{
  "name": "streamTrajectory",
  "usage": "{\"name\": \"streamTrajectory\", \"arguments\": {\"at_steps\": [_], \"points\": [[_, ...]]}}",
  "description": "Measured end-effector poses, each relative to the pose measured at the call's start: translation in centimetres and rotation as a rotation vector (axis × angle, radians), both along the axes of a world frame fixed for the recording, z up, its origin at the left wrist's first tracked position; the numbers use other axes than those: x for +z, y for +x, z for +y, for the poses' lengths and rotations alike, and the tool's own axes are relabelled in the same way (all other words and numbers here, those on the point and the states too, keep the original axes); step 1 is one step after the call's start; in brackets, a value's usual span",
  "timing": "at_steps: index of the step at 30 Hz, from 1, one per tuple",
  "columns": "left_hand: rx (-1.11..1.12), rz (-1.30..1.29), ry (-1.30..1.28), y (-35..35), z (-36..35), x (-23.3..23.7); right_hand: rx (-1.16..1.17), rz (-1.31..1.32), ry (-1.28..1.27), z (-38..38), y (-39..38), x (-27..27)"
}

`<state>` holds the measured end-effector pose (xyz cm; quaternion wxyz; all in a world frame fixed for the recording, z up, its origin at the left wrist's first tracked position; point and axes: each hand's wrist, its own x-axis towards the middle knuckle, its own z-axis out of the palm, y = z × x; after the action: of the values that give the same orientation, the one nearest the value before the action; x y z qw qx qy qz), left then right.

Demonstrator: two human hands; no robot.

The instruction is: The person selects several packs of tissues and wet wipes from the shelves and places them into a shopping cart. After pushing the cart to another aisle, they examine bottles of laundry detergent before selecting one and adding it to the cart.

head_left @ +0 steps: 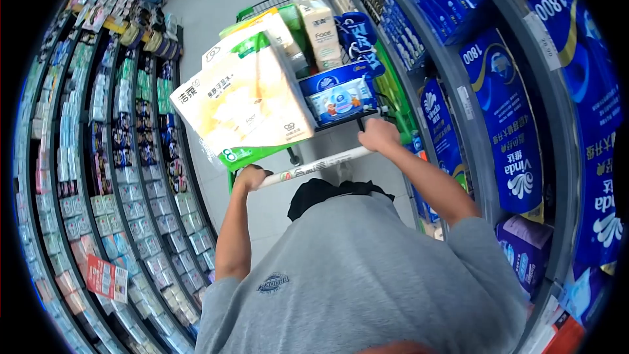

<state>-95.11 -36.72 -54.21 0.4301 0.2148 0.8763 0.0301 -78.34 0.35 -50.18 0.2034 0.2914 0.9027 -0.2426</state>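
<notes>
Both my hands are wrapped round the white handle (321, 166) of a shopping cart. My left hand (252, 177) grips its left end, and my right hand (379, 135) grips the right end. Ahead of the handle, the cart (400, 101) with green trim is piled with tissue packs. A large cream tissue pack (246, 101) leans over the left side, close to my left hand. A blue tissue pack (339, 99) sits near my right hand. Farther forward stand an upright cream pack (320, 29) and a dark blue pack (359, 39).
Shelves of small packets (131, 177) line the left side, with a red sign (107, 278) sticking out. On the right, shelves hold large blue tissue packs (501, 124) close to the cart. Grey floor (196, 10) runs ahead between them.
</notes>
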Motion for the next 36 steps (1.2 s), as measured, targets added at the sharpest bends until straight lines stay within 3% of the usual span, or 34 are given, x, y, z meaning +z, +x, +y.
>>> {"name": "streamTrajectory", "arguments": {"at_steps": [2,4,12,20,36], "points": [[-0.064,0.041,-0.013,-0.7,0.9,1.0,-0.012,0.036,0.013,0.3,-1.2,0.2],[0.227,0.261,-0.008,-0.7,1.6,2.5,-0.009,0.110,0.016,0.7,-2.2,-0.3],[0.241,0.436,0.108,-0.8,2.6,4.4,-0.026,0.184,0.028,1.2,-6.1,-0.4],[0.333,0.378,-0.067,-4.6,5.5,5.7,-0.043,0.151,0.013,1.7,-8.7,0.3],[0.332,0.347,-0.021,-13.1,7.0,5.6,-0.121,0.190,0.018,3.3,-16.3,0.2]]}}
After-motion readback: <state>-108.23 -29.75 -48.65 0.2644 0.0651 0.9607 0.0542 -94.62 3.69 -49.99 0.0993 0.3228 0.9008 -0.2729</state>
